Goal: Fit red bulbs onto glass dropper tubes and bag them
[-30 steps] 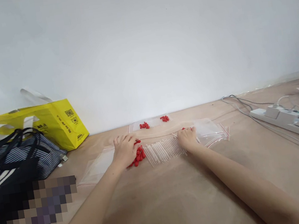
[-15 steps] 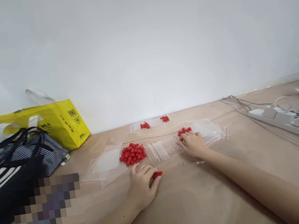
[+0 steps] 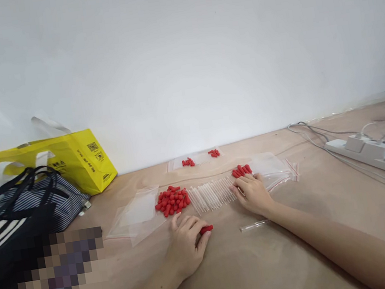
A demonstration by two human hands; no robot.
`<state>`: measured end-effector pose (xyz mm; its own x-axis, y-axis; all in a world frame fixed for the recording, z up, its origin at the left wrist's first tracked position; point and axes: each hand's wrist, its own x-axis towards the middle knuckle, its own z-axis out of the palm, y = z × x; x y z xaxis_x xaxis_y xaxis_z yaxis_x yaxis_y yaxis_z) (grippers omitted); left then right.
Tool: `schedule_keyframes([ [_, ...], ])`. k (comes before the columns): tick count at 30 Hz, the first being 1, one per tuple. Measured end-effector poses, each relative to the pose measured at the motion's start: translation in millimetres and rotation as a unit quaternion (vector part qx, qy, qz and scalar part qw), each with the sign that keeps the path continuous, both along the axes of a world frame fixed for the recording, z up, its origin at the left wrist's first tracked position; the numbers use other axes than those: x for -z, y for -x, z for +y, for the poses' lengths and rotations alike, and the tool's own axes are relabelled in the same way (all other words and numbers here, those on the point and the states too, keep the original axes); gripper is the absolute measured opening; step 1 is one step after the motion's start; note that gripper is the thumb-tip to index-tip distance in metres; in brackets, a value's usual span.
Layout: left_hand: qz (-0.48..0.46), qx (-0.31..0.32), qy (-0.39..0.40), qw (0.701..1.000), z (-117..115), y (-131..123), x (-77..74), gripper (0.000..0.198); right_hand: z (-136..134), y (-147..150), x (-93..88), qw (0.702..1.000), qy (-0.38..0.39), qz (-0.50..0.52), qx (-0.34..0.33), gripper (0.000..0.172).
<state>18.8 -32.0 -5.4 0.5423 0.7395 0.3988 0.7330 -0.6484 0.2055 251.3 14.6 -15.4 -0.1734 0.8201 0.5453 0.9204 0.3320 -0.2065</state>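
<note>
My left hand (image 3: 188, 245) rests at the near side of the table, closed with thumb and index finger on a red rubber bulb (image 3: 207, 229). A heap of red rubber bulbs (image 3: 172, 200) lies just beyond it. Right of that heap is a row of thin clear tubes (image 3: 211, 194), side by side. My right hand (image 3: 252, 193) is at the right end of this row, fingers apart and no held thing visible. Its fingertips are by a smaller pile of red bulbs (image 3: 241, 170). A single clear tube (image 3: 254, 225) lies nearer to me, beside the right wrist.
Clear zip bags (image 3: 135, 211) lie flat on the left, and more zip bags (image 3: 271, 166) on the right. At the back sits another bag with red bulbs (image 3: 188, 163). Yellow and dark bags (image 3: 96, 154) stand far left; a power strip (image 3: 375, 156) with cables is at right.
My right hand has drawn back slightly toward me, showing more of the small red pile and the single tube. My left hand still has the red bulb. The view has shifted slightly.
</note>
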Motion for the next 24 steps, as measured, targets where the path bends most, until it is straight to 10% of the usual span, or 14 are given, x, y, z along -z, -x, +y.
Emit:
schedule_keyframes([
  [6,0.004,-0.006,-0.001,1.0,2,0,2.4,0.016,-31,-29,-19.8,0.95,0.14,-0.04,-0.276,0.031],
  [24,-0.019,-0.045,-0.028,0.998,5,-9,5.6,0.013,-31,27,12.9,0.975,0.062,0.042,-0.209,0.011],
])
